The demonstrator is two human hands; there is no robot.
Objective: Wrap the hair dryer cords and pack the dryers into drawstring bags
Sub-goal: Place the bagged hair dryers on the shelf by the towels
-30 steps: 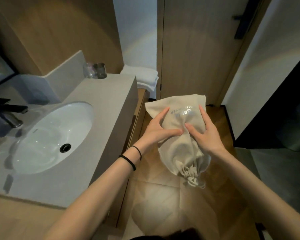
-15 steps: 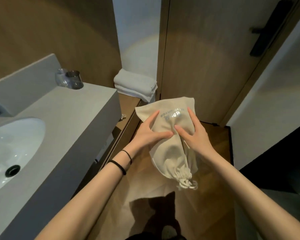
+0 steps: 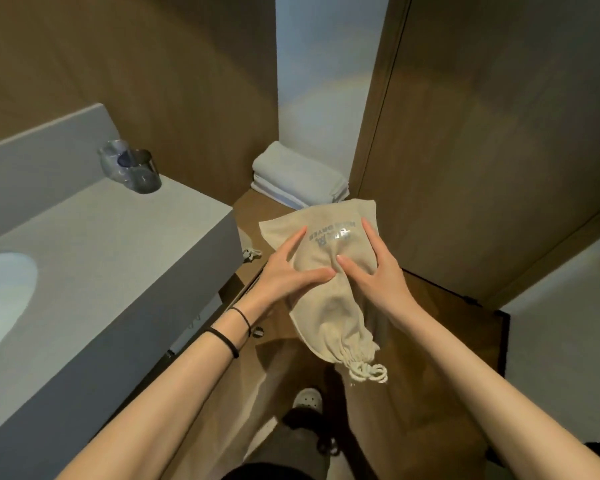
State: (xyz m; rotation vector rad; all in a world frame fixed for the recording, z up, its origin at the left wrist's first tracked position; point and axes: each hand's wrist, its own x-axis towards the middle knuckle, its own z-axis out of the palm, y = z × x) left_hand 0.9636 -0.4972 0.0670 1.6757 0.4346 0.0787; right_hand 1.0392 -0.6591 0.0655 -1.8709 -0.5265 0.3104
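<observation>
Head view: left hand (image 3: 284, 277) and right hand (image 3: 378, 275) grip the drawstring bag (image 3: 329, 306) between spread fingers (image 3: 369, 237).

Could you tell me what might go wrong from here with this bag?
1. The drawstring bag, held in mid-air by the left hand and right hand, has its cinched mouth tilted down; a loose closure might let the contents slip out.
2. Its dangling cord loops could snag on the counter corner.
</observation>
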